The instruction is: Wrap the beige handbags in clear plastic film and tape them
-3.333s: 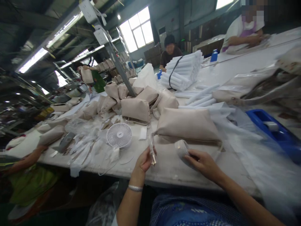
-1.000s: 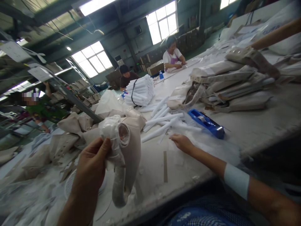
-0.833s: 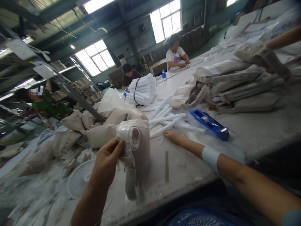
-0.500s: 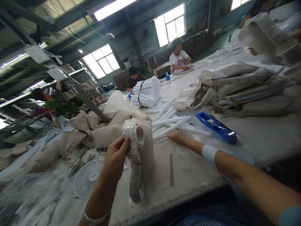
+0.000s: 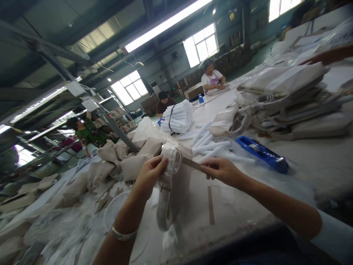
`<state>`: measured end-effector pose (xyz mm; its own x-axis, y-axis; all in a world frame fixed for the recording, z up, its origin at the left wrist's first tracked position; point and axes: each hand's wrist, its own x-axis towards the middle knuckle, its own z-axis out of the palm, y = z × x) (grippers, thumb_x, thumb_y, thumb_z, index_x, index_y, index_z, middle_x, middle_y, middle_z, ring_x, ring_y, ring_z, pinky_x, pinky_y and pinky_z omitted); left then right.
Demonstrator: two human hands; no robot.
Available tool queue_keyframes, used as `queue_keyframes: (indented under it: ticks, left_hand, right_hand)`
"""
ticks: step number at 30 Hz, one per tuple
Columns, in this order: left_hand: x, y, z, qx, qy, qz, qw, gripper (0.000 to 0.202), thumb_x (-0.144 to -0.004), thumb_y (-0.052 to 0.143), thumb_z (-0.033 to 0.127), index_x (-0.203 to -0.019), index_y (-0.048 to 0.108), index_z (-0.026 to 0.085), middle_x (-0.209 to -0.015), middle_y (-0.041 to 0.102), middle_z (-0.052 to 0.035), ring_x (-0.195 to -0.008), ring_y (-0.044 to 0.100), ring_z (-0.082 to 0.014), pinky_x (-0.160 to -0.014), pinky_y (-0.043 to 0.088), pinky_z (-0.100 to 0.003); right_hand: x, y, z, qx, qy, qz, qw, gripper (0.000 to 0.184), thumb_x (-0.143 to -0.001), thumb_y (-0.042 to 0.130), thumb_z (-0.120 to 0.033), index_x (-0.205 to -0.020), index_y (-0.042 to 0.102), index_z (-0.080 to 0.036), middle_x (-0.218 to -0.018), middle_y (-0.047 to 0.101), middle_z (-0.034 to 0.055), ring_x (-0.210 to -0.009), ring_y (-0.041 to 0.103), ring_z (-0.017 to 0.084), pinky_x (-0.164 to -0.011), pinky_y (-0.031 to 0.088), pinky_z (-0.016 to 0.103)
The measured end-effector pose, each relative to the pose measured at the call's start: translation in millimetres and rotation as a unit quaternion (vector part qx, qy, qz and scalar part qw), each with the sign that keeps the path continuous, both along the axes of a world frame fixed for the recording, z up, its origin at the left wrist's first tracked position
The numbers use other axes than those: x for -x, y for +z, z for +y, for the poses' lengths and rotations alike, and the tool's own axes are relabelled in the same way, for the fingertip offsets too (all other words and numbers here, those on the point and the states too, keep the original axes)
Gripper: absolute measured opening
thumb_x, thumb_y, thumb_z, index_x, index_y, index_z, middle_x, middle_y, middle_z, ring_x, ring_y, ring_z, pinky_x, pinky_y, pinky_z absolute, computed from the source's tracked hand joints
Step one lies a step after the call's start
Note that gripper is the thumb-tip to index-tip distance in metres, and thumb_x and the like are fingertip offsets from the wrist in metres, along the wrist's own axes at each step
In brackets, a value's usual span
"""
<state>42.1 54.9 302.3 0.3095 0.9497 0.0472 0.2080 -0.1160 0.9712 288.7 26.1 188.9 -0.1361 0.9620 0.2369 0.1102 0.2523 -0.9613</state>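
My left hand (image 5: pixel 150 175) pinches a rolled-up strap (image 5: pixel 177 162) that is wrapped in clear plastic. The strap appears to belong to a beige bag (image 5: pixel 183 191) standing on the table, and a loop of it hangs below my fingers. Between the fingertips of my right hand (image 5: pixel 224 172) is a thin brown strip (image 5: pixel 192 164), its far end reaching the roll. Whether that end goes inside the roll or only touches it, I cannot tell. Another brown strip (image 5: pixel 210 206) lies flat on the table below.
Loose white tubes (image 5: pixel 212 147) and a blue tape dispenser (image 5: pixel 261 154) lie beyond my right hand. A strapped tube bundle (image 5: pixel 178 117) stands farther back. Stacked beige bags (image 5: pixel 289 95) are at right; more beige pieces (image 5: pixel 107 154), plastic and a white fan (image 5: pixel 110 213) at left. Co-workers are around.
My right hand has come back from the white tubes and now holds a brown strip against the roll. My left hand keeps its grip on the strap. The camera view has shifted.
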Motion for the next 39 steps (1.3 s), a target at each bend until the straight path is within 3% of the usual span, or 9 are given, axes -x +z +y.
queue_keyframes:
  ticks: [5, 12, 16, 21, 26, 30, 33, 37, 39]
  left_hand:
    - [-5.4, 8.7, -12.7, -0.02, -0.023, 0.052, 0.998, 0.038, -0.075, 0.077, 0.051, -0.09, 0.077, 0.017, -0.076, 0.069, -0.0032, -0.066, 0.057, -0.0145, -0.057, 0.042, -0.021]
    - [-9.4, -1.1, -20.8, -0.079, -0.03, 0.118, 0.989, 0.035, -0.081, 0.07, 0.05, -0.091, 0.076, 0.017, -0.074, 0.067, -0.0021, -0.066, 0.055, -0.0153, -0.059, 0.04, -0.022]
    - [-10.1, -5.1, -25.5, -0.147, -0.026, 0.175, 0.973, 0.029, -0.085, 0.065, 0.045, -0.092, 0.076, 0.02, -0.078, 0.069, -0.0027, -0.073, 0.057, -0.0184, -0.064, 0.042, -0.024]
    - [-11.3, -4.4, -39.1, -0.223, 0.013, 0.22, 0.949, 0.027, -0.082, 0.067, 0.038, -0.103, 0.077, 0.025, -0.083, 0.074, -0.0046, -0.08, 0.064, -0.0239, -0.072, 0.046, -0.028]
    - [-12.8, -5.6, -45.2, -0.249, 0.032, 0.232, 0.94, 0.035, -0.081, 0.067, 0.036, -0.115, 0.074, 0.028, -0.089, 0.076, -0.0064, -0.086, 0.068, -0.0277, -0.079, 0.049, -0.032]
    - [-12.7, -9.6, -45.2, -0.243, 0.026, 0.255, 0.935, 0.037, -0.088, 0.061, 0.035, -0.123, 0.07, 0.029, -0.099, 0.077, -0.0076, -0.1, 0.068, -0.0312, -0.09, 0.047, -0.036]
    - [-11.7, -14.4, -43.9, -0.223, 0.036, 0.211, 0.951, 0.041, -0.087, 0.065, 0.035, -0.128, 0.067, 0.029, -0.105, 0.076, -0.0077, -0.105, 0.068, -0.0308, -0.095, 0.047, -0.037]
    - [-11.3, -24.7, -37.4, -0.134, 0.089, 0.031, 0.986, 0.09, -0.072, 0.083, 0.034, -0.15, 0.039, 0.028, -0.107, 0.074, -0.0077, -0.09, 0.07, -0.0224, -0.084, 0.052, -0.033]
    - [-12.3, -30.2, -34.7, -0.074, 0.088, -0.053, 0.992, 0.097, -0.067, 0.087, 0.033, -0.15, 0.037, 0.024, -0.101, 0.073, -0.0064, -0.082, 0.069, -0.0184, -0.078, 0.053, -0.029]
  right_hand:
    - [14.3, 14.4, -10.6, -0.043, -0.018, -0.025, 0.999, 0.032, -0.085, 0.067, -0.046, -0.093, 0.079, -0.018, -0.061, 0.066, 0.0008, -0.054, 0.059, 0.015, -0.05, 0.043, 0.024]
    - [43.8, 29.0, -1.5, -0.088, -0.012, 0.001, 0.996, 0.032, -0.085, 0.066, -0.046, -0.095, 0.08, -0.019, -0.068, 0.068, 0.001, -0.058, 0.058, 0.014, -0.054, 0.041, 0.024]
    - [52.6, 32.7, -1.7, -0.012, 0.06, 0.112, 0.992, 0.029, -0.081, 0.069, -0.043, -0.088, 0.079, -0.017, -0.064, 0.064, -0.0002, -0.057, 0.055, 0.013, -0.054, 0.041, 0.024]
    - [52.8, 32.9, -15.4, 0.09, 0.163, 0.238, 0.953, 0.027, -0.074, 0.074, -0.036, -0.089, 0.079, -0.015, -0.079, 0.072, 0.0041, -0.074, 0.064, 0.018, -0.067, 0.049, 0.027]
    - [62.4, 35.7, -23.5, 0.125, 0.113, 0.276, 0.946, 0.044, -0.071, 0.081, -0.054, -0.091, 0.08, -0.014, -0.08, 0.074, 0.0077, -0.08, 0.069, 0.025, -0.075, 0.053, 0.035]
    - [72.9, 32.9, -24.8, 0.122, 0.063, 0.31, 0.941, 0.048, -0.065, 0.085, -0.057, -0.088, 0.081, -0.015, -0.083, 0.075, 0.008, -0.082, 0.069, 0.026, -0.077, 0.054, 0.037]
    - [75.8, 30.6, -26.4, 0.115, 0.051, 0.33, 0.936, 0.048, -0.066, 0.085, -0.056, -0.09, 0.081, -0.015, -0.092, 0.076, 0.0091, -0.086, 0.07, 0.026, -0.08, 0.054, 0.036]
    - [74.0, 30.9, -27.3, 0.127, 0.074, 0.335, 0.931, 0.048, -0.069, 0.084, -0.055, -0.097, 0.08, -0.016, -0.089, 0.077, 0.0084, -0.085, 0.07, 0.026, -0.081, 0.055, 0.036]
    - [71.4, 31.2, -26.3, 0.131, 0.078, 0.32, 0.935, 0.047, -0.07, 0.084, -0.054, -0.096, 0.08, -0.016, -0.087, 0.076, 0.0084, -0.083, 0.07, 0.025, -0.079, 0.055, 0.035]
